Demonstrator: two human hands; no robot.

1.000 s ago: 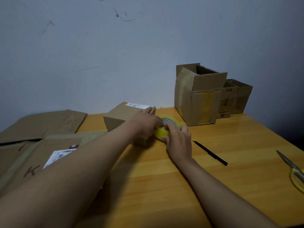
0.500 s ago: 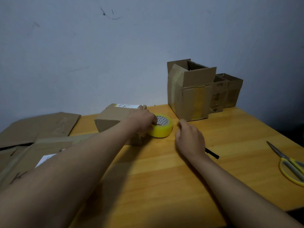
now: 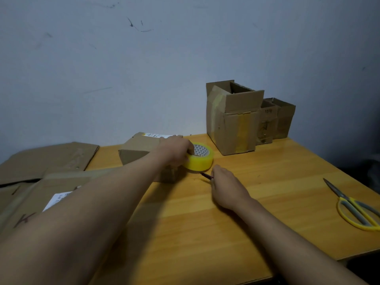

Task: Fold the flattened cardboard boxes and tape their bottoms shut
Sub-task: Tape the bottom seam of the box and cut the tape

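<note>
At frame centre, the left hand (image 3: 174, 150) is gripping the yellow tape roll (image 3: 200, 159); the right hand (image 3: 227, 188) is closing around a dark knife (image 3: 206, 176).

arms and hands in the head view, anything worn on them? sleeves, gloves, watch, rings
Nothing worn that shows. Both forearms are bare right up to the bottom edge of the picture, with no sleeve or cuff in view. The left hand and right hand are ungloved, and both wrists are free of any watch or band. No ring shows on the fingers that can be seen; most of them are hidden.
</note>
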